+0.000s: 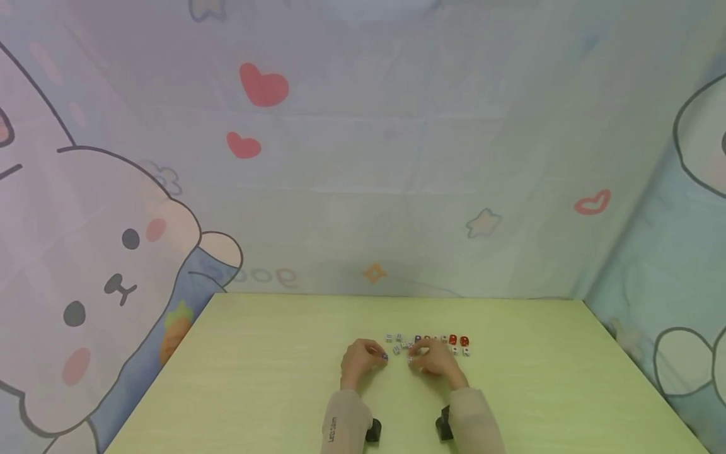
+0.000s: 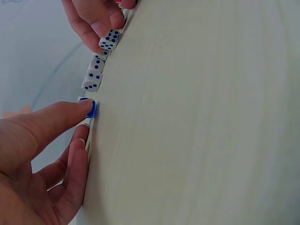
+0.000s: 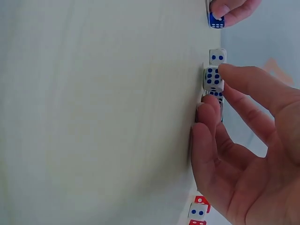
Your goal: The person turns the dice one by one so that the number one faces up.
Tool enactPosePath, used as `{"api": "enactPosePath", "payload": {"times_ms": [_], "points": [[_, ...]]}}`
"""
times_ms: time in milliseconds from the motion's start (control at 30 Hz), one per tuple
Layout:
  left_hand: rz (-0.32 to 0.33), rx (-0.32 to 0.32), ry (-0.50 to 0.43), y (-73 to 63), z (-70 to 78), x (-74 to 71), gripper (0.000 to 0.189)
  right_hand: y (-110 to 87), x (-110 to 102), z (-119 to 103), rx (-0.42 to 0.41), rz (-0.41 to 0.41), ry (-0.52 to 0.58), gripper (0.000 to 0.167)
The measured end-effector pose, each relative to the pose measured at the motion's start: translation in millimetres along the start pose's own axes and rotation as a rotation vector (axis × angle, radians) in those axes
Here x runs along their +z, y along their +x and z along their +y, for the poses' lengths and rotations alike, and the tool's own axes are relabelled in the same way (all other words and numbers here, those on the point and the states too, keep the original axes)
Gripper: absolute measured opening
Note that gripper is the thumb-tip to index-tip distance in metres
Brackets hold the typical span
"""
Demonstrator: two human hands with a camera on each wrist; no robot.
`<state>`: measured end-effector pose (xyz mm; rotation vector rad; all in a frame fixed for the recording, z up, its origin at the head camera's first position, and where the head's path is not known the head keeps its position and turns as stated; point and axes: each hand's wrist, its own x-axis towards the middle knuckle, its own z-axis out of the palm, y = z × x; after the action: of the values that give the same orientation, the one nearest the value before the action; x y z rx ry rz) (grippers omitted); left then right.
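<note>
Your left hand point(image 1: 357, 362) pinches a blue die point(image 2: 92, 110)—your right hand point(image 1: 433, 358), a white die point(image 3: 213, 80). Red dice point(image 1: 464, 341) lie toward the desk's point(image 1: 255, 378) far edge.

Head view from well back, forward and down — both wrist views close, white dice point(image 2: 92, 81) in common

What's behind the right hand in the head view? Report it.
Beyond the right hand, a blue die, a white die and part of a red die between them show. Whatever else lies directly behind the hand is covered.
</note>
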<state>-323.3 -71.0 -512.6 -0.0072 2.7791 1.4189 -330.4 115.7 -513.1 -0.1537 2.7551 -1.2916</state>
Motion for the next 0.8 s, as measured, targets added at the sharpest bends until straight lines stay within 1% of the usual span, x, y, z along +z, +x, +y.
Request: {"api": "enactPosePath", "payload": {"times_ms": [233,400,600,800], "points": [[0.008,0.008,0.008,0.3,-1.3,0.5,0.013,-0.5,3.6,-1.3,-0.015,0.008,-0.062,0.022],[0.011,0.004,0.008,0.7,-2.0,0.7,0.014,-1.8,3.2,-1.7,-0.03,0.006,-0.081,0.02],[0.015,0.016,0.011,0.8,-1.4,0.4,0.013,-1.3,3.5,0.8,-0.009,0.005,-0.053,0.018],[0.007,0.029,0.001,1.7,-3.2,-0.3,0.012,-3.1,0.4,0.7,0.017,-0.007,0.016,0.019]]}}
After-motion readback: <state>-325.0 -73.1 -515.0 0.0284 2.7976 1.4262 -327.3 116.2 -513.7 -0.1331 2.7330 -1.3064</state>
